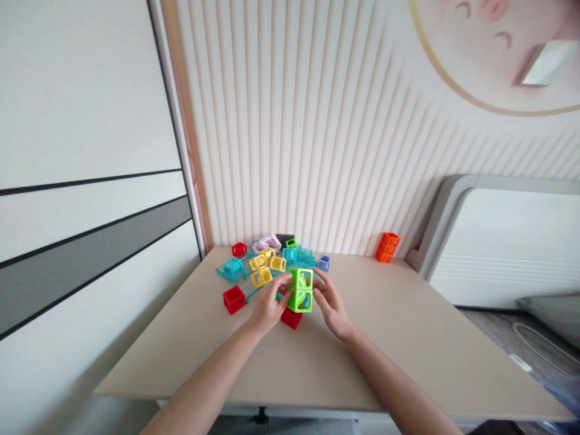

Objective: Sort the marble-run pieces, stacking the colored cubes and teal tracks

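Observation:
Two joined green open-frame cube blocks [301, 291], one above the other, are held up over the middle of the table. The thumb and fingers of my left hand [270, 304] pinch them from the left side. My right hand [331, 303] is closed against their right side, its fingers bent and its fingertips partly hidden behind the blocks. Just below and behind them is a red block [291, 318], partly covered by the green ones.
On the table [190, 356], a pile behind my hands has several yellow blocks [261, 277], teal blocks [232, 267] and a crumpled lilac thing [267, 243]. A red block [234, 299] lies left. Stacked orange blocks [387, 248] stand back right, by the ribbed wall [290, 121].

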Tool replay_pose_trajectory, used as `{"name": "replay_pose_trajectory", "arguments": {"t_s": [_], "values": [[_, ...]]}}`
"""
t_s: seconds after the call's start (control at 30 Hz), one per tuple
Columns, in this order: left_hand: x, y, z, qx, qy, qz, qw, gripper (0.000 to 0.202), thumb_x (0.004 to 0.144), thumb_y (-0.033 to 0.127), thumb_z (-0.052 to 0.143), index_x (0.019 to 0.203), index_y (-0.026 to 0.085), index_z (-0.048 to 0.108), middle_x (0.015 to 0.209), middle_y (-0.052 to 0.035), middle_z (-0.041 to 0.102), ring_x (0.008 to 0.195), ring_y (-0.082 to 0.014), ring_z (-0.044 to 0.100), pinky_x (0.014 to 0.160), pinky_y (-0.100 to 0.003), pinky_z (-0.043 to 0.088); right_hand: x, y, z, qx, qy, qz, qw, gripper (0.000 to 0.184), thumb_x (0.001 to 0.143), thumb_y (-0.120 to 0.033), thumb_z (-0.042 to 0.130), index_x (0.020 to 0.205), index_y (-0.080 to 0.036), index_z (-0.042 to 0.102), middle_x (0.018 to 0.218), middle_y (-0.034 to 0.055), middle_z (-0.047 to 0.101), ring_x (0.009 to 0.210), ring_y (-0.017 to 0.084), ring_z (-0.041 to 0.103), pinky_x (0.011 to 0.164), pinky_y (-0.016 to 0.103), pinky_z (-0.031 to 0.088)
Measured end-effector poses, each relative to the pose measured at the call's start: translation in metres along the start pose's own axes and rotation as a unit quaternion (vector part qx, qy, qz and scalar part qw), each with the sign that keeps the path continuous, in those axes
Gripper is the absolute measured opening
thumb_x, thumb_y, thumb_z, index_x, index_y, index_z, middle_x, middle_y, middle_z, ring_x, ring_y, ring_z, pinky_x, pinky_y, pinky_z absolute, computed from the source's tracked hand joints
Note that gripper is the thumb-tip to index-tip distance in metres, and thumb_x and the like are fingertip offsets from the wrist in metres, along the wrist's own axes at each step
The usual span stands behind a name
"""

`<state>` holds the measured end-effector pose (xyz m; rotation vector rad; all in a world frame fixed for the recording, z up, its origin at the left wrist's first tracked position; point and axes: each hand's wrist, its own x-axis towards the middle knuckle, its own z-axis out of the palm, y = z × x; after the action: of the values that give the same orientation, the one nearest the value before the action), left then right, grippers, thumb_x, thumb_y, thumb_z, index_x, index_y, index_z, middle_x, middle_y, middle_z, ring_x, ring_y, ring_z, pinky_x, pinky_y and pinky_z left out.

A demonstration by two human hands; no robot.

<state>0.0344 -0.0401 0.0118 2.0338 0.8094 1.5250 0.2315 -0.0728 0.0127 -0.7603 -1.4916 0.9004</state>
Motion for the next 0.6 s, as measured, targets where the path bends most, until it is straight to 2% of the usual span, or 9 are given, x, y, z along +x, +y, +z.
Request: {"name": "replay_pose_trajectory", "arguments": {"t_s": [0.13,0.27,0.43,0.6], "values": [[-0.002,-0.002,0.003,0.005,0.010,-0.011,1.000,0.028,0.092,0.036,0.056,0.116,0.022,0.058,0.105,-0.0084,0.072,0.088,-0.0194,0.070,0.076,-0.032,0.059,0.001,-0.001,-0.003,0.054,0.000,0.048,0.997,0.054,0.096,-0.053,0.053,0.142,-0.027,0.046,0.118,0.0071,0.070,0.108,0.026,0.063,0.100,0.044,0.045],[-0.005,-0.003,0.008,0.001,0.009,-0.006,1.000,0.026,0.091,0.032,0.056,0.116,0.023,0.058,0.109,-0.0081,0.071,0.094,-0.0198,0.070,0.075,-0.031,0.059,0.002,-0.001,-0.001,0.080,-0.023,0.072,0.994,0.059,0.089,-0.058,0.061,0.138,-0.027,0.053,0.118,0.0078,0.071,0.110,0.028,0.064,0.099,0.046,0.047],[-0.006,-0.006,0.014,-0.008,0.001,-0.012,1.000,0.034,0.087,0.026,0.058,0.121,0.023,0.054,0.108,-0.0077,0.072,0.087,-0.0185,0.071,0.070,-0.030,0.059,0.005,-0.005,0.002,0.091,0.001,0.061,0.994,0.056,0.084,-0.053,0.070,0.132,-0.027,0.059,0.118,0.0085,0.070,0.111,0.030,0.063,0.094,0.044,0.051],[-0.005,-0.001,0.014,0.002,0.007,0.005,1.000,0.026,0.089,0.025,0.058,0.115,0.023,0.057,0.097,-0.0047,0.073,0.078,-0.0170,0.071,0.070,-0.030,0.058,0.005,0.003,0.000,0.078,0.034,0.053,0.995,0.051,0.084,-0.048,0.071,0.130,-0.028,0.061,0.111,0.0078,0.071,0.095,0.026,0.067,0.082,0.040,0.055]]}}
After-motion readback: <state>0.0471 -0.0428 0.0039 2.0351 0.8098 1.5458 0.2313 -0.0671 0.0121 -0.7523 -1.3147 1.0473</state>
